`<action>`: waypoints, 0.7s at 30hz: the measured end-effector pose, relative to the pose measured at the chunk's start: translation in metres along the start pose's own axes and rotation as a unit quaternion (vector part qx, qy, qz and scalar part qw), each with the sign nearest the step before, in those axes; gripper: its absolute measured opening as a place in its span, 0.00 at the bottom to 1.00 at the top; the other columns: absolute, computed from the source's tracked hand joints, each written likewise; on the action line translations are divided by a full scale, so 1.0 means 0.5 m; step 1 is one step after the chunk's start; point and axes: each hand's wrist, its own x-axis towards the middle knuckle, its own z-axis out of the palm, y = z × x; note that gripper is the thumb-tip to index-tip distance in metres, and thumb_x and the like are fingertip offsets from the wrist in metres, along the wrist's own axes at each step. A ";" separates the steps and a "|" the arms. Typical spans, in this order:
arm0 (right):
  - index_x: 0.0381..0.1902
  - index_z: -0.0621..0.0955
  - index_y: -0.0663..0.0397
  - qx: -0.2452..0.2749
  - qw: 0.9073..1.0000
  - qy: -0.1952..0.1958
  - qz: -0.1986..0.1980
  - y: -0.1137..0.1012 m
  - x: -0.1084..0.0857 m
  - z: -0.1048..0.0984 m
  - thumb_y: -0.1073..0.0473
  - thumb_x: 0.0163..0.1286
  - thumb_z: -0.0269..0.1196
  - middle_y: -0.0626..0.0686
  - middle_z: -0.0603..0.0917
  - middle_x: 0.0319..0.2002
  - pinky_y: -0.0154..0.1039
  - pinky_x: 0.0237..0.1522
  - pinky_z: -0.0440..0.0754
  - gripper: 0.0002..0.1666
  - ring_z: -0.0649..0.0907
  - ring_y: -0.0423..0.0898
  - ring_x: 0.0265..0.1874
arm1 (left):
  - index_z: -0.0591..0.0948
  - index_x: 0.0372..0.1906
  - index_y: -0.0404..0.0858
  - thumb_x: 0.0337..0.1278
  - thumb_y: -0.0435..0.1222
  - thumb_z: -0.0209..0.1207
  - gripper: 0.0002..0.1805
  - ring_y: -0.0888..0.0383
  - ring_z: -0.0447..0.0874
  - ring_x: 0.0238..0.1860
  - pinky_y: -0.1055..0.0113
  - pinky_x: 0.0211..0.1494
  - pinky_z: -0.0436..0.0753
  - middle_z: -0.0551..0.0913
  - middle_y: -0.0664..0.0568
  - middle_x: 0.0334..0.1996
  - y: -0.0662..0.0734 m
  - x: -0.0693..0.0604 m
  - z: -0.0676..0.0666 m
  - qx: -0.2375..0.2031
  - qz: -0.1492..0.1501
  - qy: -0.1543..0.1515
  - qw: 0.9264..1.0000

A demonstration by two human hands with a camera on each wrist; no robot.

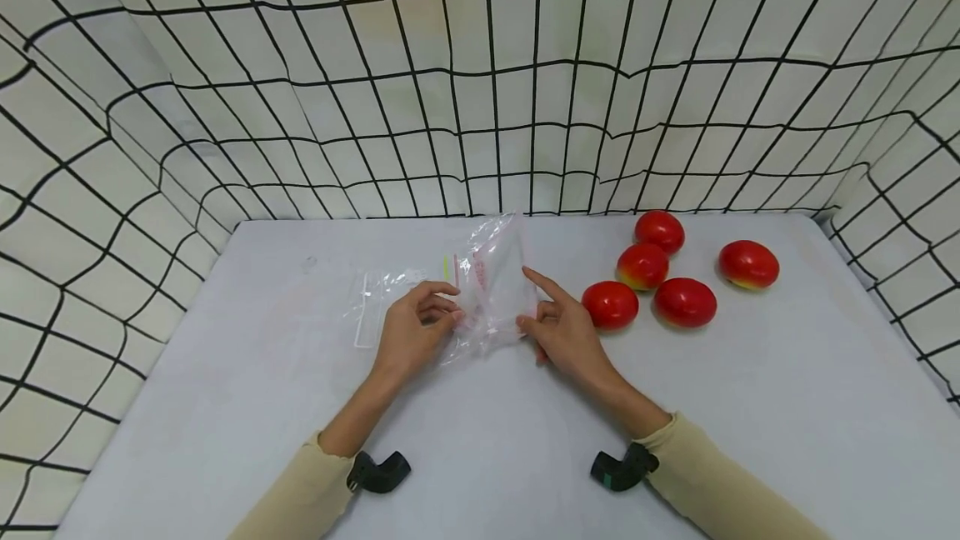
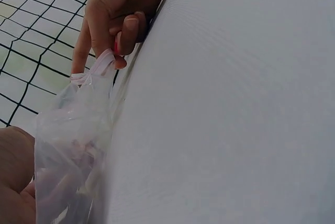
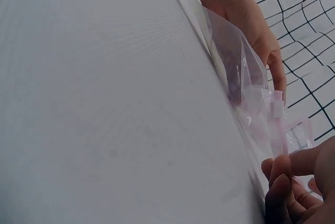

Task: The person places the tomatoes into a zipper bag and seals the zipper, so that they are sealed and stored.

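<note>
i watch the left hand (image 1: 408, 333) grip, and the right hand (image 1: 568, 336) pinch, a plastic bag (image 1: 501, 294): probably light, limp, slippery; best held along the right-side zip (image 2: 103, 63).

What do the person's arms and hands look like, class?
Long beige fabric sleeves, with a black, bent, tube-like device by the end of each; the right one shows a small green patch. The left hand and right hand are gloveless.

- We angle both forearms (image 1: 356, 417) inward (wrists well apart).
- Our left hand (image 1: 412, 330) curls its fingers towards the thumb.
- Our right hand (image 1: 572, 336) pinches with thumb and bent fingers, its index finger stretched forward.
</note>
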 end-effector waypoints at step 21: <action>0.69 0.76 0.52 -0.069 0.998 0.011 -0.001 -0.005 -0.002 0.002 0.65 0.65 0.73 0.56 0.79 0.41 0.26 0.28 0.78 0.35 0.77 0.45 0.25 | 0.68 0.78 0.63 0.63 0.18 0.52 0.46 0.53 0.82 0.42 0.68 0.40 0.79 0.72 0.49 0.44 0.016 0.008 -0.002 0.136 0.106 -0.111 0.979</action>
